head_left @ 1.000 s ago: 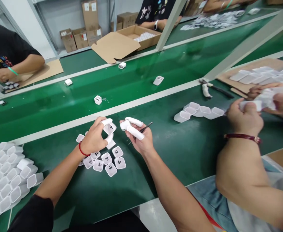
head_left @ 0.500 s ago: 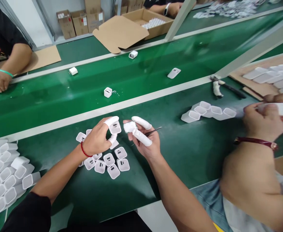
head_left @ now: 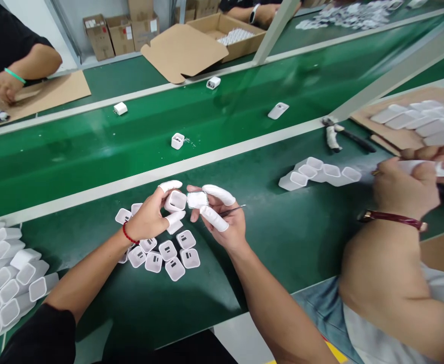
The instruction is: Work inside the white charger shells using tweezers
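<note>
My left hand [head_left: 149,215], with white finger covers on thumb and forefinger, grips a white charger housing [head_left: 175,201], its open end turned partly toward my right hand. My right hand [head_left: 227,222], with finger covers too, pinches a small white block [head_left: 196,200] beside that opening, apart from it or just touching; I cannot tell which. A thin dark pointed tool [head_left: 238,208] sticks out of the right palm, its kind mostly hidden. Under and below my left hand stand several open white housings [head_left: 167,251] with dark slots in their bottoms.
Many white housings [head_left: 9,290] lie at the left. At right, a co-worker's hands [head_left: 407,187] hold a white piece near more housings [head_left: 308,172] and pliers [head_left: 331,135]. Beyond the pale rail, a green belt [head_left: 229,121] carries a few white chargers [head_left: 177,141]. Another person's hand [head_left: 7,86] is far left.
My left hand has turned the housing so its opening faces the right hand more. The white block has come closer to it. Chargers on the belt have shifted right.
</note>
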`<state>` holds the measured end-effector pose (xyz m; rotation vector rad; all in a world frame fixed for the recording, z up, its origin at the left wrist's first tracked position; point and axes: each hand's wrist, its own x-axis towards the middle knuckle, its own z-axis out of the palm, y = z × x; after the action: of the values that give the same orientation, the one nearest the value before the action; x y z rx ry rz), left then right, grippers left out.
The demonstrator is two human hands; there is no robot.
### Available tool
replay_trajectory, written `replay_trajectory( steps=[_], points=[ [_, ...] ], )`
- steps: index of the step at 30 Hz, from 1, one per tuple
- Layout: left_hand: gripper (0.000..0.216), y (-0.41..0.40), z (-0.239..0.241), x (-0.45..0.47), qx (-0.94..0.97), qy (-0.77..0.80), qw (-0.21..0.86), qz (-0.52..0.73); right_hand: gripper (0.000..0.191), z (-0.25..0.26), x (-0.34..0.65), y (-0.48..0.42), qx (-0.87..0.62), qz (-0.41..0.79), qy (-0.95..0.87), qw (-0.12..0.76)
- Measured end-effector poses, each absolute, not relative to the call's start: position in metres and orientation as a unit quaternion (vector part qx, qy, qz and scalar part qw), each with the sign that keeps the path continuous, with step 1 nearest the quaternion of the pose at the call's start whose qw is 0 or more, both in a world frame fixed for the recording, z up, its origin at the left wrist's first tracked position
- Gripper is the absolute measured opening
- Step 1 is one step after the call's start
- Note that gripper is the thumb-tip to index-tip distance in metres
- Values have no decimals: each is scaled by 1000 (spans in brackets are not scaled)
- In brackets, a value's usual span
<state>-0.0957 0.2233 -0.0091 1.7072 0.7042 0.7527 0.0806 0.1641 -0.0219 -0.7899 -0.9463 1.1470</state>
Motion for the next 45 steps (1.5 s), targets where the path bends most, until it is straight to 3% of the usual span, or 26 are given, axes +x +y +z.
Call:
replay_trajectory(
  steps=[4,12,19,26,32,45],
  points=[
    [43,223,-12,-96,742,322,480,341,39,-20,79,164,-354,508,-418,664],
    [38,225,-10,-98,772,295,452,335,40,-20,80,164,-362,503,-419,664],
    [54,220,-9,-96,746,301,486,342,37,-20,80,163,-376,494,-422,661],
    [41,223,-9,-96,724,277,523,356,32,-29,80,163,-393,405,-482,671],
    [58,222,-6,-96,762,253,487,344,30,-27,79,159,-445,331,-551,624],
    [63,221,-7,-96,807,249,423,327,37,-31,81,158,-438,230,-636,592]
  ],
)
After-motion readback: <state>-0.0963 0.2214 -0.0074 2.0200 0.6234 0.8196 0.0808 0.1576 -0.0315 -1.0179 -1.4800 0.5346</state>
